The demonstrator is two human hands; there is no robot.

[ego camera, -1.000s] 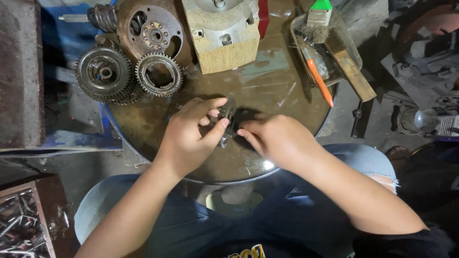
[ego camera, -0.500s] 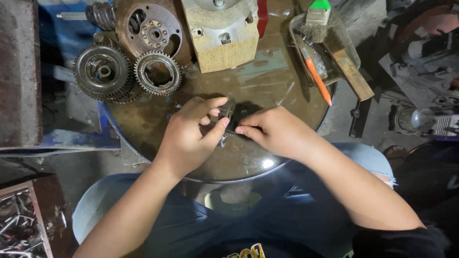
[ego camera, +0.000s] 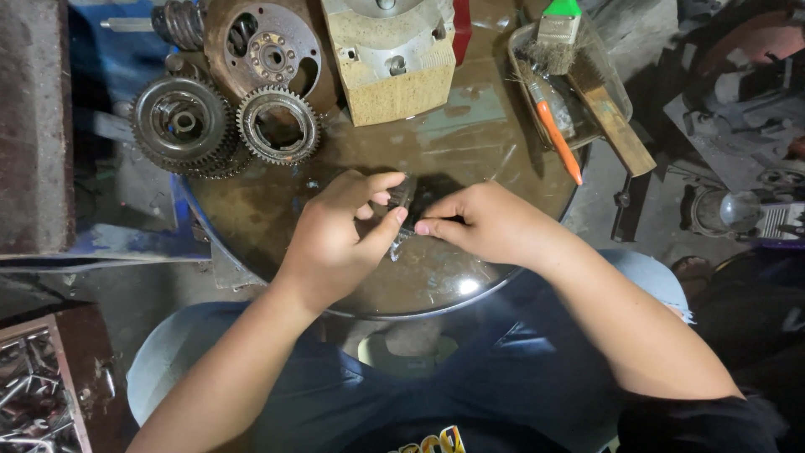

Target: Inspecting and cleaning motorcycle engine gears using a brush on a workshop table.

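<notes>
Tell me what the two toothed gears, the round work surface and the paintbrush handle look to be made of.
Toothed gears: metal, likely steel, dull grey and grimy. Round work surface: probably sheet metal, brown and oily, with glossy reflections. Paintbrush handle: looks like green plastic, smooth and uniformly coloured.

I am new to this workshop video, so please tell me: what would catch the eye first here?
First, the left hand and right hand, pinching a small dark metal part between them over the round oily table. Next, two toothed gears at the table's far left edge, and an orange-handled tool at the right.
</notes>
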